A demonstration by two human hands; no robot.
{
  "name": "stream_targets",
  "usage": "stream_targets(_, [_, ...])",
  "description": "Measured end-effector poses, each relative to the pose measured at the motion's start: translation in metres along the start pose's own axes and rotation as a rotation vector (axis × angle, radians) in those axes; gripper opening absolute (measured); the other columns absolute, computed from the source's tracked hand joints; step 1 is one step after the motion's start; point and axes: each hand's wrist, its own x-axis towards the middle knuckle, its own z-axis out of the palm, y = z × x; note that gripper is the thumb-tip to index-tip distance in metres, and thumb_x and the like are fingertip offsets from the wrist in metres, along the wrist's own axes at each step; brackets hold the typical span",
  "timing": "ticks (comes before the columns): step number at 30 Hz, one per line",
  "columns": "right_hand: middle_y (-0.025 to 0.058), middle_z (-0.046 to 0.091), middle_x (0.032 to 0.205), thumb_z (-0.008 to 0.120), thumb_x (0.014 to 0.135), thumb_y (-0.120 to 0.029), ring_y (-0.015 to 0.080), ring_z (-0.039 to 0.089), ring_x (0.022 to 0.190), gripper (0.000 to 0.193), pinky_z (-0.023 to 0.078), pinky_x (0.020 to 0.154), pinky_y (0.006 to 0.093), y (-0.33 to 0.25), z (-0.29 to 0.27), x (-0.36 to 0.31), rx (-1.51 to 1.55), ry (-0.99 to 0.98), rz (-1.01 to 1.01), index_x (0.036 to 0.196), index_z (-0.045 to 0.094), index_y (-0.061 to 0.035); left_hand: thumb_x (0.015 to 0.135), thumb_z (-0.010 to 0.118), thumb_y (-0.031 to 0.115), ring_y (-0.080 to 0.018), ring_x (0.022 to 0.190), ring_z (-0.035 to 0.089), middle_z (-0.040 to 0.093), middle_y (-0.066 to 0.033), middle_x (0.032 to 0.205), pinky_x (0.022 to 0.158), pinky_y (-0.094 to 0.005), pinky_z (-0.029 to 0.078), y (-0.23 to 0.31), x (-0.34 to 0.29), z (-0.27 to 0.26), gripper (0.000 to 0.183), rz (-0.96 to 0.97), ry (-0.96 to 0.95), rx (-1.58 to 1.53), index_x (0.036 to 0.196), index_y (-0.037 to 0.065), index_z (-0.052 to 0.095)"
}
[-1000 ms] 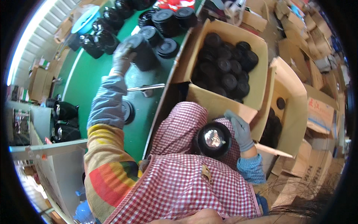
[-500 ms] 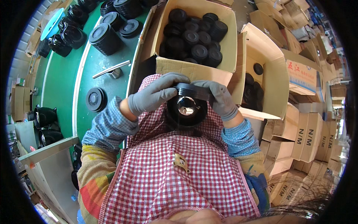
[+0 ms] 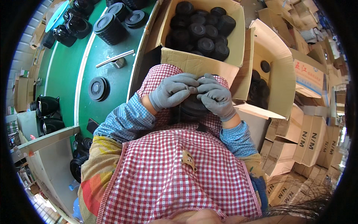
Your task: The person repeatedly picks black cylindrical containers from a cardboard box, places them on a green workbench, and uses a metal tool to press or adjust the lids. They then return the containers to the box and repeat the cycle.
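Both my hands wear grey gloves and meet above my lap. My left hand [image 3: 173, 92] is closed, its fingertips bent inward against the right one's. Curled in the same way, my right hand [image 3: 217, 96] pinches close beside it; whatever the fingers hold is hidden. Just below them, a black round part [image 3: 194, 107] rests in my lap against the checked apron [image 3: 160, 164]. The gloves cover its upper side, and its lower part is in shadow.
On the green table [image 3: 84, 123] at left lie a black ribbed disc [image 3: 97, 89], a metal bar [image 3: 115, 59] over a small metal cup [image 3: 119, 63], and stacked black discs [image 3: 109, 28]. Ahead stands a carton [image 3: 199, 59] of black discs. Another open carton [image 3: 276, 89] stands right.
The black disc that was raised between both hands no longer shows there. My fingers have come together and curled. The shiny inside of the round part is now out of sight.
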Motion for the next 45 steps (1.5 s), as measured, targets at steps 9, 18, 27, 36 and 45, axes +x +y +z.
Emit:
stream_targets(9, [0.0066, 0.074, 0.102, 0.077, 0.079, -0.002, 0.0279, 0.065, 0.117, 0.021, 0.037, 0.117, 0.0498, 0.009, 0.007, -0.003, -0.029, 0.015, 0.047, 0.069, 0.06, -0.0083, 0.101, 0.049, 0.017, -0.0384, 0.12, 0.061, 0.066, -0.0225, 0.12, 0.106, -0.0469, 0.047, -0.012, -0.005, -0.002, 0.031, 0.023, -0.025, 0.01, 0.105, -0.004, 0.071])
stream_targets(18, [0.0116, 0.071, 0.11, 0.067, 0.09, -0.006, 0.0301, 0.061, 0.12, 0.007, 0.041, 0.111, 0.0458, 0.017, 0.003, -0.003, 0.096, -0.007, 0.11, 0.09, 0.074, -0.0024, 0.099, 0.057, 0.021, -0.0397, 0.116, 0.062, 0.067, -0.0217, 0.119, 0.104, -0.0479, 0.049, 0.002, -0.002, 0.001, 0.028, -0.051, 0.001, 0.131, 0.108, -0.002, 0.07])
stream_targets(27, [0.018, 0.06, 0.141, 0.059, 0.097, -0.006, 0.0308, 0.055, 0.133, 0.027, 0.04, 0.114, 0.0389, 0.021, 0.005, -0.012, 0.156, 0.018, 0.314, 0.121, 0.069, 0.0025, 0.101, 0.06, 0.03, -0.0406, 0.127, 0.057, 0.067, -0.0186, 0.123, 0.111, -0.0529, 0.041, 0.013, -0.008, 0.002, 0.034, -0.037, -0.086, 0.211, 0.115, 0.001, 0.07])
stream_targets(36, [0.0224, 0.038, 0.158, 0.074, 0.08, -0.065, 0.0363, 0.033, 0.149, 0.091, 0.026, 0.122, 0.0465, 0.002, -0.004, -0.022, 0.089, -0.074, 0.316, 0.145, 0.055, -0.0041, 0.093, 0.071, 0.035, -0.0414, 0.132, 0.051, 0.062, -0.0188, 0.131, 0.11, -0.0513, 0.042, 0.013, -0.001, -0.013, 0.041, -0.058, -0.144, 0.102, 0.119, 0.002, 0.07])
stream_targets(45, [0.0195, 0.055, 0.145, 0.085, 0.075, -0.041, 0.0346, 0.044, 0.142, 0.066, 0.03, 0.12, 0.047, 0.017, 0.007, -0.025, 0.305, 0.112, 0.28, 0.124, 0.069, 0.0, 0.091, 0.071, 0.028, -0.0411, 0.125, 0.057, 0.066, -0.0181, 0.124, 0.106, -0.0513, 0.046, -0.003, 0.002, -0.002, 0.037, -0.044, -0.024, -0.032, 0.115, 0.001, 0.071])
